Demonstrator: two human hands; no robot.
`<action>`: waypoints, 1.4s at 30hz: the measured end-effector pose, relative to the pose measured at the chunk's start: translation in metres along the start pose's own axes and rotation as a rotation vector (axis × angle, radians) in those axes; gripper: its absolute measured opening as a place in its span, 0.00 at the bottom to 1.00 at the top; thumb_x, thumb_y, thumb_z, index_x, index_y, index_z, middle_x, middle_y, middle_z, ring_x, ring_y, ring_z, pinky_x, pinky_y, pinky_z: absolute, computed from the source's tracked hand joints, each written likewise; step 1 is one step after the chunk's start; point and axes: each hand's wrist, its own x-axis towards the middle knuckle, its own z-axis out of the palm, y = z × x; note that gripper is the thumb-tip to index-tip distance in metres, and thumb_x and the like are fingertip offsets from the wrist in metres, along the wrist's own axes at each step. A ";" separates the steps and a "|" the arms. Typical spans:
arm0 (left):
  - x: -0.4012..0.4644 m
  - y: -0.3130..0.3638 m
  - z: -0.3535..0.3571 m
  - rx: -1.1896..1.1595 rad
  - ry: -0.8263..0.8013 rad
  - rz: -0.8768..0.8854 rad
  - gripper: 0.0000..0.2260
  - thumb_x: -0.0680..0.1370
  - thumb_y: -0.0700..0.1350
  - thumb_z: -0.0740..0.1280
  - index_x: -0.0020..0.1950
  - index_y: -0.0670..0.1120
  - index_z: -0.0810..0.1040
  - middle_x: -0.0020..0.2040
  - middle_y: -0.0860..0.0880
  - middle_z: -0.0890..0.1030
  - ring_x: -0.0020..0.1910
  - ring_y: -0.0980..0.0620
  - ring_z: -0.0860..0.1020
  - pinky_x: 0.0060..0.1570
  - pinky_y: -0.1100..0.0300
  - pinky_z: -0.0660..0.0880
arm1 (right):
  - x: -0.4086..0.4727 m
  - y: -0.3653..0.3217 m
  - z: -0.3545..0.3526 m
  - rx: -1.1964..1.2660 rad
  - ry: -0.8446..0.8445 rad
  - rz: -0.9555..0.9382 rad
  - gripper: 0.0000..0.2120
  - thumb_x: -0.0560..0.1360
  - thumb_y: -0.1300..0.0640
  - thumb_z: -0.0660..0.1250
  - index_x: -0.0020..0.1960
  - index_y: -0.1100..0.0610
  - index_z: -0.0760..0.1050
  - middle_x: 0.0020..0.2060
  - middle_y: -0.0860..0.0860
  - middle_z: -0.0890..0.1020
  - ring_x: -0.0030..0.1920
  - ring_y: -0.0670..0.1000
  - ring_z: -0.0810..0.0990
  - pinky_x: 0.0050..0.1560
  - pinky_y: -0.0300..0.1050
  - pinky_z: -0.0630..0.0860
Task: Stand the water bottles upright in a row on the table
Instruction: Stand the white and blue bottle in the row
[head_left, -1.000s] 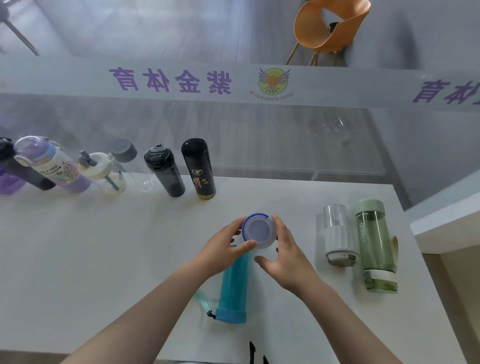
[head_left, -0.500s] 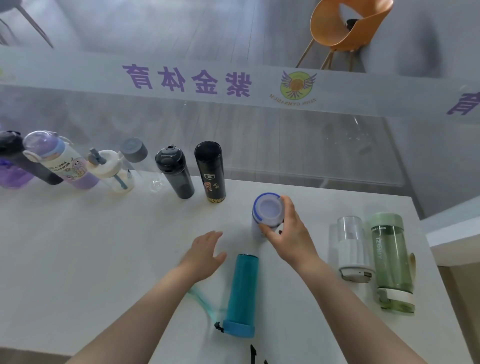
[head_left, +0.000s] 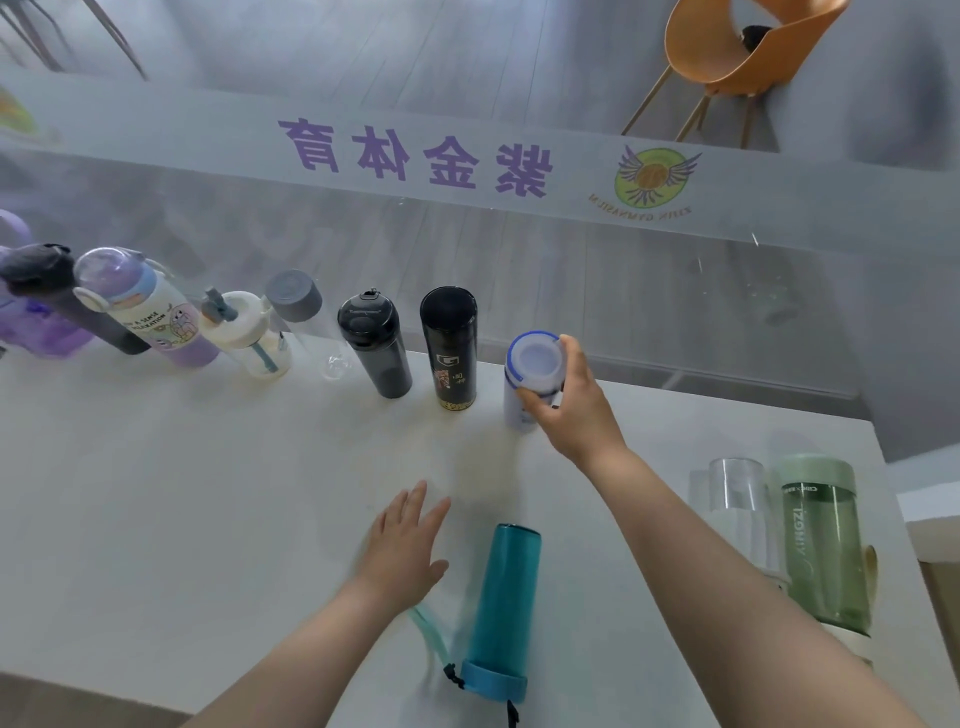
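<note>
My right hand (head_left: 569, 402) grips a white bottle with a blue-ringed lid (head_left: 532, 371), held upright at the right end of the row, just right of a black flask (head_left: 452, 348). Its base is at or just above the table; I cannot tell which. Several bottles stand in that row along the far edge, among them a dark grey one (head_left: 376, 343). My left hand (head_left: 408, 545) hovers open above the white table (head_left: 182, 519), left of a teal bottle (head_left: 501, 608) lying on its side. A clear-and-white bottle (head_left: 737, 514) and a green bottle (head_left: 823, 545) lie at the right.
A glass partition with purple lettering (head_left: 415, 156) runs right behind the row. An orange chair (head_left: 737, 52) stands beyond it. The table's near edge runs close below the teal bottle's blue cap (head_left: 493, 683), and its right edge is just past the green bottle.
My right hand carried the white bottle from above the teal bottle up to the row beside the black flask. My left hand let go of it and opened near the teal bottle.
</note>
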 end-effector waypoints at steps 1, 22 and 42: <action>0.000 0.000 0.001 0.004 0.000 0.000 0.35 0.79 0.55 0.62 0.78 0.56 0.45 0.80 0.46 0.41 0.79 0.43 0.43 0.77 0.49 0.49 | 0.004 -0.002 0.001 0.006 -0.003 -0.001 0.37 0.72 0.45 0.70 0.73 0.48 0.55 0.67 0.49 0.71 0.61 0.53 0.73 0.59 0.49 0.73; 0.004 -0.002 0.002 -0.010 -0.002 0.005 0.35 0.78 0.55 0.62 0.78 0.55 0.45 0.80 0.46 0.41 0.79 0.43 0.44 0.77 0.49 0.50 | 0.009 -0.007 -0.002 -0.134 -0.030 0.034 0.48 0.69 0.35 0.69 0.76 0.43 0.41 0.74 0.47 0.63 0.69 0.53 0.68 0.59 0.52 0.73; -0.033 0.039 0.010 -0.686 -0.068 0.053 0.21 0.79 0.54 0.63 0.71 0.54 0.66 0.63 0.55 0.75 0.56 0.58 0.76 0.58 0.62 0.73 | -0.179 0.082 0.028 -0.414 -0.427 -0.241 0.31 0.77 0.61 0.59 0.76 0.45 0.54 0.77 0.43 0.51 0.77 0.48 0.50 0.74 0.37 0.48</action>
